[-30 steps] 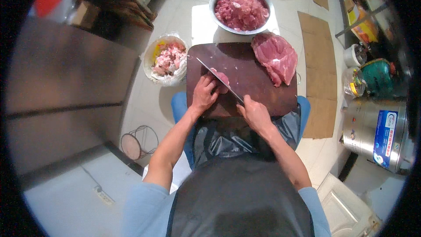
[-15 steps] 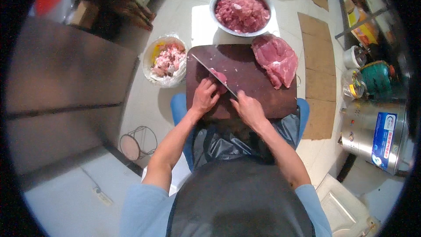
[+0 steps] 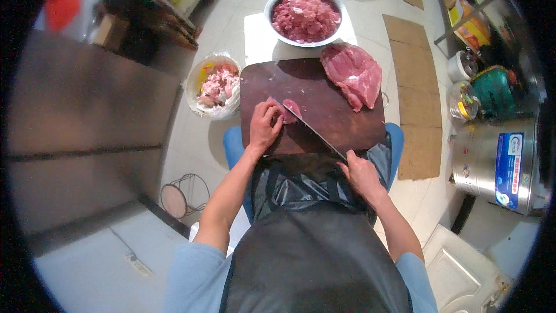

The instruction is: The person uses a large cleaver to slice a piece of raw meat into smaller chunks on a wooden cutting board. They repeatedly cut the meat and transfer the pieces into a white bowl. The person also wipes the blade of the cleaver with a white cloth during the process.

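Observation:
My right hand [image 3: 363,175] is closed round the handle of a long knife [image 3: 319,134], off the board's near right side. The blade slants up and left, its tip end at a small piece of raw meat [image 3: 292,111]. With curled fingers, my left hand [image 3: 265,126] presses that meat onto the dark brown cutting board [image 3: 341,130]; its fingertips partly hide it. A large slab of raw meat [image 3: 352,74] lies at the board's far right corner, hanging slightly over the edge. Small scraps dot the board.
Beyond the board, a metal bowl [image 3: 268,18] heaped with cut meat stands on a white surface [image 3: 255,40]. Left of the board is a lined tub [image 3: 193,90] of pale trimmings. Cardboard [image 3: 414,104] covers floor on the right, near a steel cylinder [image 3: 483,168]. A wire-frame stool [image 3: 174,200] stands lower left.
My right hand has drawn the knife back, toward me and to the right. My left hand stays on the small meat piece. The whole view has shifted slightly.

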Available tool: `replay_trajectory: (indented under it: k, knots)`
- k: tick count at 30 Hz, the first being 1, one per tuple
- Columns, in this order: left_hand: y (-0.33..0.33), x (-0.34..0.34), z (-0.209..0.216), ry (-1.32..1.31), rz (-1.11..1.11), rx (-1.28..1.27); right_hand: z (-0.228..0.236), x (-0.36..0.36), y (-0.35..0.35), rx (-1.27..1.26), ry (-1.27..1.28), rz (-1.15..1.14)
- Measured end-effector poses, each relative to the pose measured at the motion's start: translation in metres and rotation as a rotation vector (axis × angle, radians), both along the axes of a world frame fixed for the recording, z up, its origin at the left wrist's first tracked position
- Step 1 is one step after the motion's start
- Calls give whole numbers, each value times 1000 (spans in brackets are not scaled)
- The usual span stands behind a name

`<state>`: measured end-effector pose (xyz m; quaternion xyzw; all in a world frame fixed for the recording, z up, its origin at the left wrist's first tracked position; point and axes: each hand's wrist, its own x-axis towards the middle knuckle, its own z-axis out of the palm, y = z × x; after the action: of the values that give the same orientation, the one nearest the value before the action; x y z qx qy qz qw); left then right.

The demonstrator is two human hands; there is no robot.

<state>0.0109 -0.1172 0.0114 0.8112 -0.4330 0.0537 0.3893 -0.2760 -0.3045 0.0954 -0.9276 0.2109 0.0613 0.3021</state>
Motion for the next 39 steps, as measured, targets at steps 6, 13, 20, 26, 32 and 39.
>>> replay_trajectory:
  k: [6,13,20,26,32,39]
  knots:
    - [9,-7,-12,-128,-84,17,5,4,-23,54,-98,-8]
    - [12,-17,-6,-46,5,-58,11,17,-3,104,-178,-129]
    - [16,-10,-12,-88,5,21,1,38,21,26,-203,-27]
    - [16,-9,-9,-84,-62,42,6,39,23,-9,-101,52]
    - [15,-8,-4,-46,-86,38,13,47,17,25,-65,75]
    - [19,-4,-10,-29,-91,139,-10,111,23,57,-132,105]
